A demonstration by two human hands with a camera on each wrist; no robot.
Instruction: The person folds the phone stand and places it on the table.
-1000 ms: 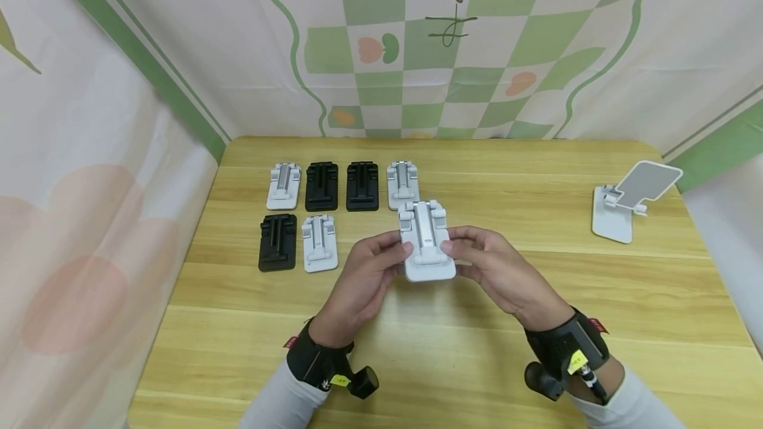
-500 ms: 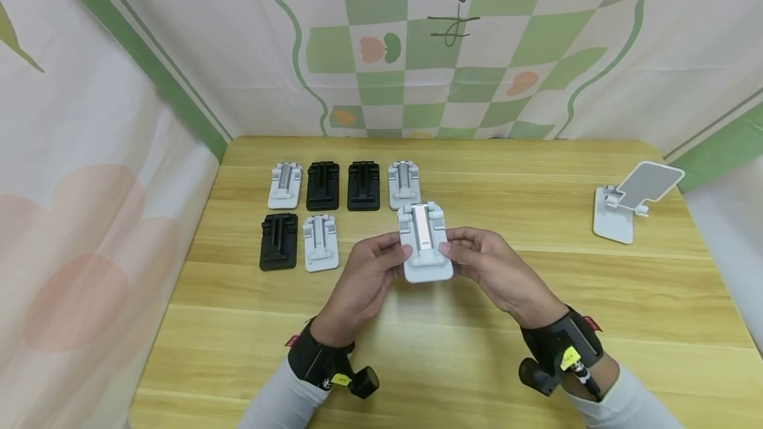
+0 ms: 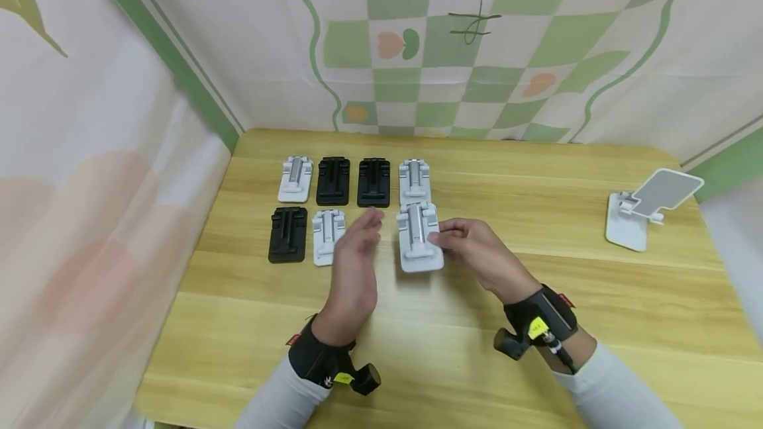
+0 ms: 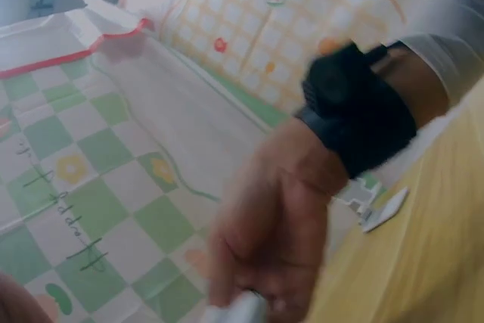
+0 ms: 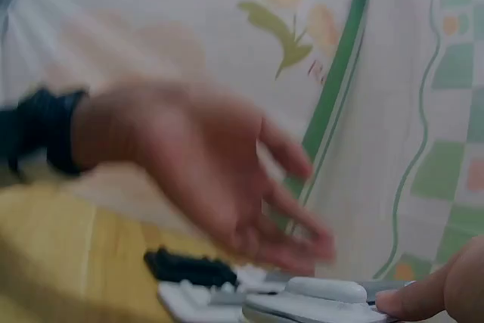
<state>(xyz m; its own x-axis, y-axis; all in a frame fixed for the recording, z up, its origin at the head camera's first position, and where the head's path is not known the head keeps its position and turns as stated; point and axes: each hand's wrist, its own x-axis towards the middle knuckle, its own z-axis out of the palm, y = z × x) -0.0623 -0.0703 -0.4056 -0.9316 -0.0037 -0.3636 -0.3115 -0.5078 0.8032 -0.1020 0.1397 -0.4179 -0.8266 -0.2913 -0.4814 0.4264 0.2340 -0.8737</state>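
My right hand (image 3: 481, 258) pinches the right edge of a folded white phone stand (image 3: 420, 258), thumb on top. The phone stand is held over the wooden table, its top end overlapping another white folded stand (image 3: 414, 177) in the head view. Left of it, my left hand (image 3: 354, 277) is apart from the held stand, fingers extended and holding nothing. That hand partly covers a white folded stand (image 3: 324, 234) in the front row. In the right wrist view the left hand (image 5: 212, 164) is blurred, palm showing, above the held phone stand (image 5: 302, 309).
Black folded stands (image 3: 333, 181) and a white one (image 3: 295, 179) lie in the back row; another black stand (image 3: 288, 235) lies in front at the left. An unfolded white phone stand (image 3: 626, 220) stands at the table's right side. Patterned cloth (image 3: 453, 98) hangs behind the table.
My left hand has let go of the white phone stand and moved left, its fingers straightening. My right hand keeps hold of the stand and has shifted slightly left. The head view has shifted a little.
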